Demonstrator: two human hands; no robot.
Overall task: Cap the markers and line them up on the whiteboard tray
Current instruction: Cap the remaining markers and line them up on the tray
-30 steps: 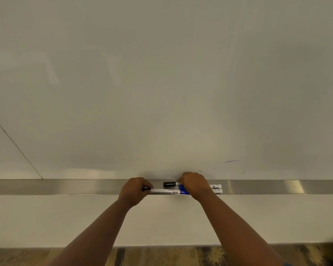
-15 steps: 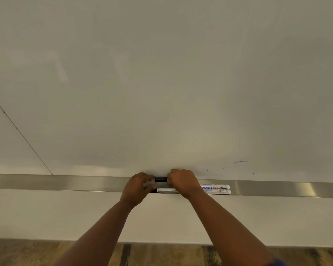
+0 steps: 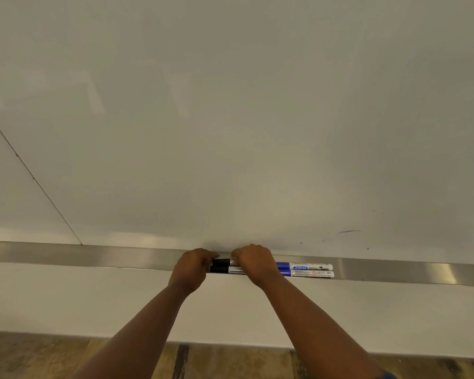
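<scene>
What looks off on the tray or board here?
Little. Stray purple pen streak and dark specks mark the white whiteboard, right of the hands. The markers lie parallel on the steel tray.

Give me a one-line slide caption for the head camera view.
Left hand and right hand on black-capped markers beside blue markers on the steel whiteboard tray.

Brushed metal tray (image 3: 93,255), glossy whiteboard (image 3: 230,119), smooth plastic markers (image 3: 309,270).

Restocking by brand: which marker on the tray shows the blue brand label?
The rear marker, nearest the whiteboard; the front marker shows small print and symbols.
</scene>
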